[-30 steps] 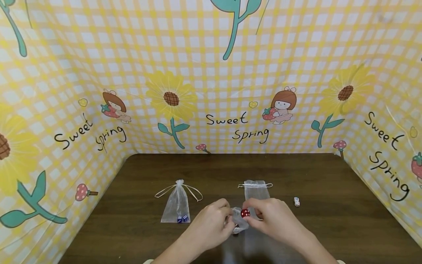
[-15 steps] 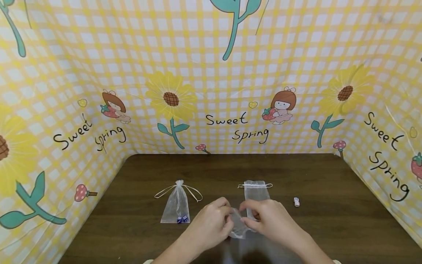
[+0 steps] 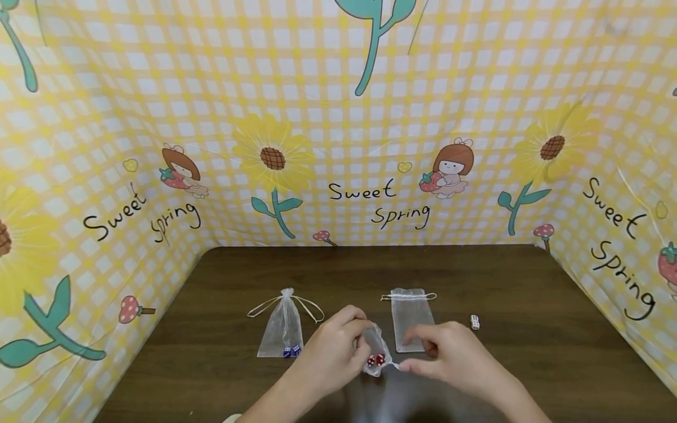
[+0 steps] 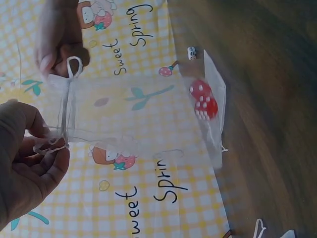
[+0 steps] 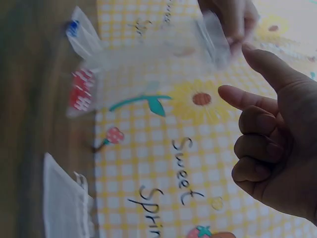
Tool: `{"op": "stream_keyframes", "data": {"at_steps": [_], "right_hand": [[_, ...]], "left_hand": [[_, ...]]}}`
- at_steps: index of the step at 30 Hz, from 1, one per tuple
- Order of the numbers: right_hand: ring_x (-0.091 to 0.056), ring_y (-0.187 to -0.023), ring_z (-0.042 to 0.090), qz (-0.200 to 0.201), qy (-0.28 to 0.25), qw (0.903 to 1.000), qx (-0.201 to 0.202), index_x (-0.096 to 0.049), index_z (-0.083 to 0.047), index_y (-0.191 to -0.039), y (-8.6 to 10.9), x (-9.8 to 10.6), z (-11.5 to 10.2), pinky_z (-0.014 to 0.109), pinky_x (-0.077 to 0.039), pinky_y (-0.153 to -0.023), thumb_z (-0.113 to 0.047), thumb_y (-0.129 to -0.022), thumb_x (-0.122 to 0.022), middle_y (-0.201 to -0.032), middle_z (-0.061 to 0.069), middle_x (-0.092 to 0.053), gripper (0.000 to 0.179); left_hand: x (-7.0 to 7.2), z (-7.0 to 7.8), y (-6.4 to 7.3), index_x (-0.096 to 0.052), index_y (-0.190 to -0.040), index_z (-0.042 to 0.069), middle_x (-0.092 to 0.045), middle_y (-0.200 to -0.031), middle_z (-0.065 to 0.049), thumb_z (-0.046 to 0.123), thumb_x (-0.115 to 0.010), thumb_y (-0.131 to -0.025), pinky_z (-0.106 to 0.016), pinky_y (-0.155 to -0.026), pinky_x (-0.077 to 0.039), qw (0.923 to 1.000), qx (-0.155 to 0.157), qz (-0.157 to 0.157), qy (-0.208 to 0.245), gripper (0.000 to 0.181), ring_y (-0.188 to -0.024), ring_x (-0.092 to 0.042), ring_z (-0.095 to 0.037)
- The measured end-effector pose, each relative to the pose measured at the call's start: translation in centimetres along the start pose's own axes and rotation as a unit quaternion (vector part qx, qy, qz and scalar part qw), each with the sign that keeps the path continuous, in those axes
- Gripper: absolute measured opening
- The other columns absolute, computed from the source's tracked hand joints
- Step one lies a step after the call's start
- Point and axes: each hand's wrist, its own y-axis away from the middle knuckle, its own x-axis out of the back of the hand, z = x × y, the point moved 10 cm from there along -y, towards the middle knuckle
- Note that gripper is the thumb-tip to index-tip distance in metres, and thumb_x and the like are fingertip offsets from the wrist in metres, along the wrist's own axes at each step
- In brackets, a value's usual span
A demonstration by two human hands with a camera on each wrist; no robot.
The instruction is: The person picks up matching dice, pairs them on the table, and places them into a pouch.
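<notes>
My left hand (image 3: 338,346) pinches the gathered mouth of a sheer white organza drawstring pouch (image 4: 116,116), which hangs above the table. Two red dice (image 4: 203,101) with white dots lie at the bottom inside it. My right hand (image 3: 456,355) is just right of the pouch, thumb and index finger spread apart, the other fingers curled in the right wrist view. Its thumb tip is at the white drawstring (image 3: 394,365) sticking out from the pouch; whether they touch I cannot tell. Nothing is gripped between the right fingers.
Left on the dark wooden table (image 3: 211,329) lies a closed organza pouch (image 3: 280,332) with blue dice (image 3: 291,351) in it. A flat organza pouch (image 3: 409,314) lies behind the right hand. White dice (image 3: 475,322) sit further right. A yellow checked cloth (image 3: 359,141) surrounds the table.
The red die that the right fingers pinched is now in the pouch with another. The right hand has let go and moved slightly right; the left hand still holds the pouch.
</notes>
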Motion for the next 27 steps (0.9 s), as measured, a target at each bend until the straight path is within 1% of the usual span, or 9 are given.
{"op": "stream_keyframes", "data": {"at_steps": [3,6,10,13,16,20,22,23,27], "right_hand": [[-0.023,-0.05,-0.007,-0.021,0.007,0.9997,0.012,-0.064,-0.022,-0.088,0.2,-1.4,-0.4,0.013,-0.028,-0.044,-0.04,-0.076,-0.072,-0.059,-0.021,-0.028,0.023],[-0.024,-0.05,-0.008,-0.015,0.015,0.9994,0.028,-0.065,-0.02,-0.085,0.2,-2.0,-0.7,0.012,-0.028,-0.043,-0.032,-0.075,-0.075,-0.057,-0.02,-0.03,0.019],[-0.027,-0.049,-0.009,0.0,0.019,0.9992,0.034,-0.066,-0.02,-0.081,0.0,-2.1,-0.8,0.011,-0.027,-0.042,-0.02,-0.075,-0.075,-0.055,-0.021,-0.033,0.011],[-0.027,-0.049,-0.009,0.014,0.02,0.9992,0.031,-0.066,-0.02,-0.078,-0.1,-1.8,-0.6,0.011,-0.027,-0.042,-0.011,-0.075,-0.074,-0.055,-0.021,-0.034,0.012],[-0.027,-0.049,-0.009,0.037,0.023,0.9986,0.03,-0.065,-0.021,-0.076,-0.2,-1.0,-0.4,0.01,-0.026,-0.042,-0.005,-0.074,-0.072,-0.055,-0.021,-0.033,0.017],[-0.025,-0.048,-0.009,0.071,0.025,0.9971,0.014,-0.062,-0.023,-0.075,0.0,0.3,0.3,0.01,-0.024,-0.041,-0.002,-0.073,-0.07,-0.055,-0.022,-0.03,0.022],[-0.024,-0.048,-0.009,0.081,0.024,0.9964,0.006,-0.061,-0.023,-0.075,0.1,0.9,0.6,0.011,-0.023,-0.041,-0.001,-0.073,-0.069,-0.056,-0.022,-0.029,0.023],[-0.024,-0.048,-0.009,0.085,0.024,0.9961,0.001,-0.061,-0.023,-0.075,0.2,1.1,0.7,0.011,-0.023,-0.041,-0.001,-0.073,-0.069,-0.056,-0.023,-0.028,0.024],[-0.023,-0.049,-0.009,0.1,0.026,0.9946,-0.007,-0.06,-0.022,-0.074,0.3,1.8,1.0,0.013,-0.024,-0.041,0.001,-0.072,-0.069,-0.057,-0.023,-0.027,0.025]], "left_hand": [[0.1,0.0,0.0,-0.069,-0.084,0.002,-0.056,-0.088,0.001,-0.003,-0.058,-0.067,-0.011,-0.061,-0.041,1.0,0.001,-0.003,0.0,0.021,-0.07,-0.052,-0.006],[0.1,-0.1,0.0,-0.069,-0.085,0.002,-0.056,-0.089,0.0,-0.003,-0.058,-0.068,-0.009,-0.06,-0.04,0.9999,0.005,-0.009,0.003,0.021,-0.069,-0.051,-0.005],[0.2,-0.2,0.0,-0.069,-0.086,0.001,-0.057,-0.09,0.0,-0.004,-0.059,-0.069,-0.009,-0.06,-0.04,0.9999,0.008,-0.008,0.004,0.021,-0.07,-0.052,-0.006],[0.2,-0.3,0.1,-0.069,-0.087,0.002,-0.057,-0.091,-0.001,-0.005,-0.06,-0.07,-0.011,-0.062,-0.042,1.0,0.008,-0.004,0.001,0.021,-0.072,-0.053,-0.007],[0.1,-0.7,0.3,-0.069,-0.09,0.001,-0.057,-0.092,-0.001,-0.003,-0.06,-0.073,-0.013,-0.064,-0.044,0.9998,0.018,-0.013,0.0,0.02,-0.075,-0.054,-0.008],[-0.5,-1.4,0.6,-0.068,-0.097,0.001,-0.055,-0.097,0.0,0.003,-0.058,-0.077,-0.015,-0.067,-0.044,0.9977,0.046,-0.05,0.008,0.022,-0.078,-0.051,-0.006],[-0.7,-1.6,0.8,-0.067,-0.101,0.0,-0.054,-0.099,0.001,0.004,-0.058,-0.077,-0.014,-0.067,-0.043,0.9963,0.052,-0.066,0.014,0.026,-0.077,-0.049,-0.005],[-0.9,-1.6,0.9,-0.066,-0.103,-0.001,-0.053,-0.1,0.0,0.004,-0.058,-0.077,-0.014,-0.067,-0.043,0.9959,0.051,-0.073,0.018,0.028,-0.077,-0.049,-0.005],[-0.9,-1.3,0.9,-0.064,-0.102,-0.004,-0.054,-0.099,-0.004,-0.005,-0.056,-0.075,-0.014,-0.07,-0.044,0.9972,0.021,-0.067,0.027,0.028,-0.079,-0.054,-0.009]]}}
